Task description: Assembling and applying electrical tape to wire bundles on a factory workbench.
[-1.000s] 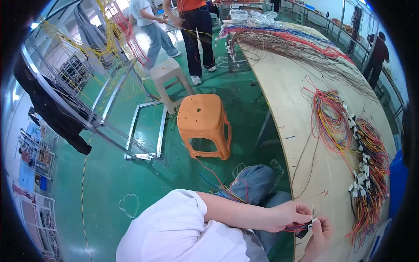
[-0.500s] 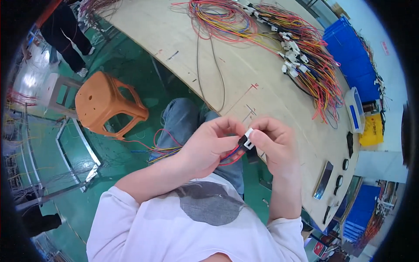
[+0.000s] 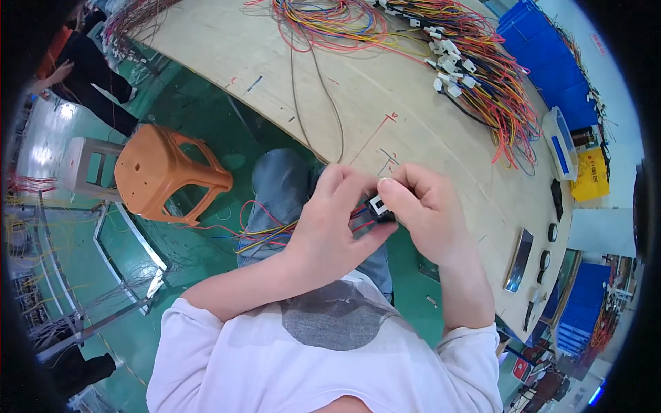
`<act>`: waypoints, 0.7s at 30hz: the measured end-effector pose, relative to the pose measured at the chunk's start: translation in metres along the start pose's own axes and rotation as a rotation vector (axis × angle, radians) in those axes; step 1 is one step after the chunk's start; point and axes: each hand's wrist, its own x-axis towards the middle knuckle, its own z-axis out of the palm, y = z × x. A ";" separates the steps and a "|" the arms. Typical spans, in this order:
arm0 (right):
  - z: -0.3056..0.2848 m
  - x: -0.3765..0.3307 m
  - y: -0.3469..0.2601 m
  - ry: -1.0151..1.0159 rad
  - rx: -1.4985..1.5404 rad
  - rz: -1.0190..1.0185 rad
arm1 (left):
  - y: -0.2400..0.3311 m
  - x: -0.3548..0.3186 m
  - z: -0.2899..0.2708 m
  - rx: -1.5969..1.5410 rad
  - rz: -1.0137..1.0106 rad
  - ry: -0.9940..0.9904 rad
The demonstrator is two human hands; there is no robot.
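Observation:
Over my lap, at the table's near edge, both hands meet at a small black-and-white wire connector point(image 3: 379, 207). My left hand point(image 3: 329, 224) is closed around the connector and its wires, the thumb below and the fingers above. From the other side my right hand point(image 3: 430, 210) pinches it, its thumb at the white part and its fingers curled behind. Red and blue wires run from the connector into my left hand. More red, yellow and blue wires point(image 3: 268, 236) trail out to the left across my thigh.
On the wooden table point(image 3: 241, 51) lie a loose wire coil point(image 3: 330, 24) and a large bundle of wires with white connectors point(image 3: 482, 89). Blue bins point(image 3: 547, 58) and a yellow bag point(image 3: 590, 173) are at the right. An orange stool point(image 3: 162, 168) stands left; a person point(image 3: 93, 76) is beyond it.
The connector has turned in my hands, showing its black body and white face more plainly. My left thumb has moved beneath it. The whole view has shifted slightly.

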 end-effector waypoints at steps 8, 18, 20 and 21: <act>0.005 -0.013 0.009 0.035 0.150 -0.273 | -0.009 0.008 -0.010 -0.925 -0.348 -0.152; -0.003 -0.015 0.016 -0.172 -0.150 -0.720 | 0.000 0.023 -0.039 -1.137 -0.659 -0.250; -0.005 -0.016 0.018 -0.179 -0.136 -0.654 | 0.002 0.028 -0.046 -1.055 -0.628 -0.280; -0.005 -0.017 0.019 -0.180 -0.124 -0.588 | 0.005 0.029 -0.048 -0.972 -0.597 -0.316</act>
